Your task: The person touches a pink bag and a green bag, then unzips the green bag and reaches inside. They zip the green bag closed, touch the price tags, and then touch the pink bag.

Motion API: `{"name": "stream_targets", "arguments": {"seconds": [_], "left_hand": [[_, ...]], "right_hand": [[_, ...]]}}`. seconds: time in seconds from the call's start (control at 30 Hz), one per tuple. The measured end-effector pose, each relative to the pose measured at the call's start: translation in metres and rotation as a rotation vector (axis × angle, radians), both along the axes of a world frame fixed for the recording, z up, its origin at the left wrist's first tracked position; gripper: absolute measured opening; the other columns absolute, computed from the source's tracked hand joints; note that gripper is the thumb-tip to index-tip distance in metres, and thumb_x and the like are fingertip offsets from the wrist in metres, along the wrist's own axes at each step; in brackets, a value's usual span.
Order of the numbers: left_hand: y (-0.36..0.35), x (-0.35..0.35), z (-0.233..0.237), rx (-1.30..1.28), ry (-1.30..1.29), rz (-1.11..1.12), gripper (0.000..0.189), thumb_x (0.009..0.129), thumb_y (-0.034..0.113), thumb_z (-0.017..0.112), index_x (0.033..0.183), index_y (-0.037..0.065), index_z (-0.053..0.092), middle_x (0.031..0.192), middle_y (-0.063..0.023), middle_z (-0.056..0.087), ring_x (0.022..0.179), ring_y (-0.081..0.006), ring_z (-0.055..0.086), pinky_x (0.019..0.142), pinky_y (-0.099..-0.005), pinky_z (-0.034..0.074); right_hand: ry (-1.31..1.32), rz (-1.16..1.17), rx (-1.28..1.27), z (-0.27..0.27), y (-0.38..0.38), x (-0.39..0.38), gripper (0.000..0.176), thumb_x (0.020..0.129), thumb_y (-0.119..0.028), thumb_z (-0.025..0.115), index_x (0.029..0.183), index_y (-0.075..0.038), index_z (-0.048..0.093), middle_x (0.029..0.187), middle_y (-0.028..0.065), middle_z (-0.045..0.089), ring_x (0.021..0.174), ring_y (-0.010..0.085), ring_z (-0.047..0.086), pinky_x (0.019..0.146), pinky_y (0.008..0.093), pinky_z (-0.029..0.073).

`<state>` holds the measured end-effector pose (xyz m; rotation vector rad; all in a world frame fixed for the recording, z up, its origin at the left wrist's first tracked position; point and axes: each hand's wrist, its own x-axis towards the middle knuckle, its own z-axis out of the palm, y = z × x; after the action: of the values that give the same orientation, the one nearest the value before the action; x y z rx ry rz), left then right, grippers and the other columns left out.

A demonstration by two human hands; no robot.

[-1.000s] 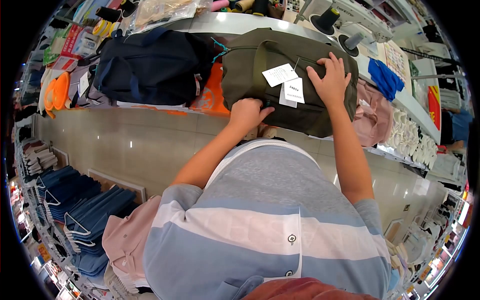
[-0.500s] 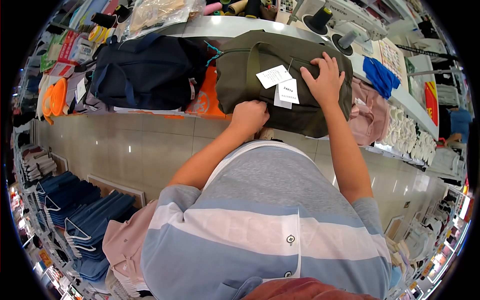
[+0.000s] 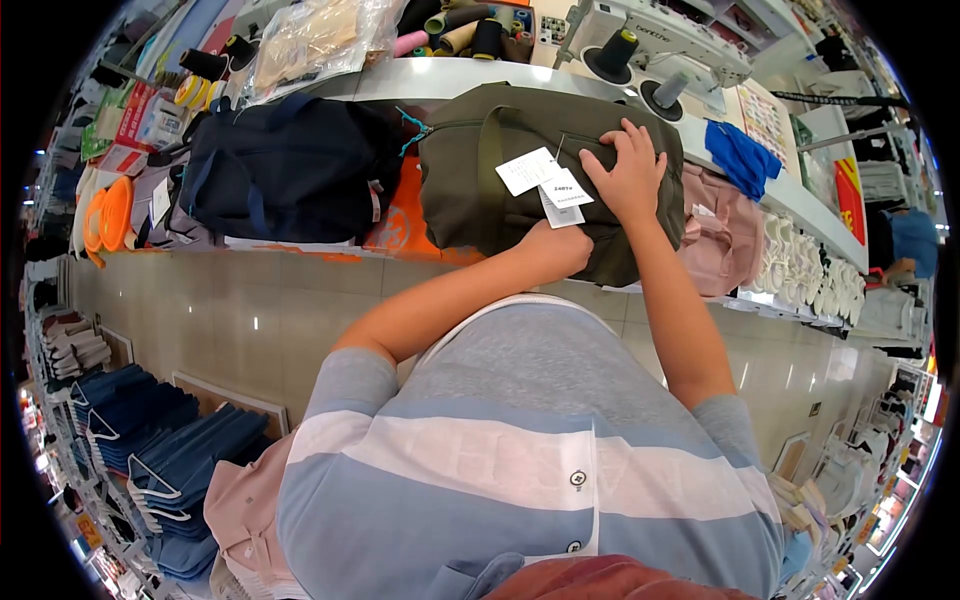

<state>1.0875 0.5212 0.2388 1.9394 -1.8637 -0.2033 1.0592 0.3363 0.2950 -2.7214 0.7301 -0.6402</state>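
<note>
An olive-green duffel bag (image 3: 455,175) lies on the counter in front of me, with white paper tags (image 3: 527,171) hanging on a string from its top. My left hand (image 3: 555,250) is closed at the bag's near side, just below the tags. What its fingers hold, if anything, is hidden. Resting on the top right part of the bag, my right hand (image 3: 630,178) has its fingers spread. A strap handle (image 3: 490,150) crosses the bag left of the tags.
Left of the green bag sits a navy bag (image 3: 290,165); a pink bag (image 3: 720,235) is at its right. Behind are a sewing machine (image 3: 660,45), thread cones (image 3: 612,58) and a blue cloth (image 3: 742,158). Folded jeans (image 3: 190,460) are stacked at lower left.
My left hand has slid to the right along the bag's near side. The tags have shifted and overlap differently. My right hand still lies spread on the bag.
</note>
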Motion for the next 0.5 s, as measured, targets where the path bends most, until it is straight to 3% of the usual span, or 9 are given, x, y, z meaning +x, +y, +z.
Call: {"name": "stream_targets", "arguments": {"seconds": [0.2,0.3,0.4,0.5], "left_hand": [[-0.041,-0.014,-0.003,0.125,-0.100,-0.151,0.012,0.085,0.018,0.072,0.079,0.009,0.076,0.072,-0.0124,0.073,0.064,-0.0344,0.073,0.052,-0.0476,0.056],[-0.047,-0.013,0.019,0.181,-0.366,-0.254,0.011,0.084,0.015,0.074,0.081,0.007,0.081,0.083,-0.0167,0.079,0.076,-0.0342,0.078,0.061,-0.0494,0.060],[-0.056,-0.019,0.017,0.302,-0.279,-0.123,0.012,0.087,0.016,0.073,0.088,0.008,0.082,0.090,-0.0137,0.081,0.079,-0.0329,0.079,0.064,-0.0482,0.061],[-0.058,-0.020,0.019,0.306,-0.115,-0.160,0.016,0.095,0.018,0.068,0.097,0.006,0.078,0.084,-0.0131,0.078,0.071,-0.0354,0.077,0.060,-0.0498,0.060]], "right_hand": [[-0.001,-0.003,0.008,0.001,0.000,0.001,0.047,0.087,-0.052,0.082,0.116,-0.016,0.072,0.163,0.0125,0.056,0.159,0.0376,0.039,0.125,0.0754,0.020],[-0.007,0.001,0.009,0.000,-0.001,0.001,0.047,0.087,-0.052,0.082,0.116,-0.016,0.072,0.163,0.0123,0.056,0.159,0.0375,0.039,0.125,0.0752,0.020],[-0.009,0.001,0.006,0.002,0.000,0.000,0.046,0.087,-0.051,0.082,0.116,-0.016,0.072,0.163,0.0123,0.056,0.159,0.0375,0.040,0.125,0.0751,0.020],[-0.004,-0.004,0.007,0.002,0.000,0.002,0.046,0.087,-0.051,0.082,0.116,-0.016,0.072,0.163,0.0123,0.056,0.159,0.0375,0.040,0.126,0.0750,0.020]]}}
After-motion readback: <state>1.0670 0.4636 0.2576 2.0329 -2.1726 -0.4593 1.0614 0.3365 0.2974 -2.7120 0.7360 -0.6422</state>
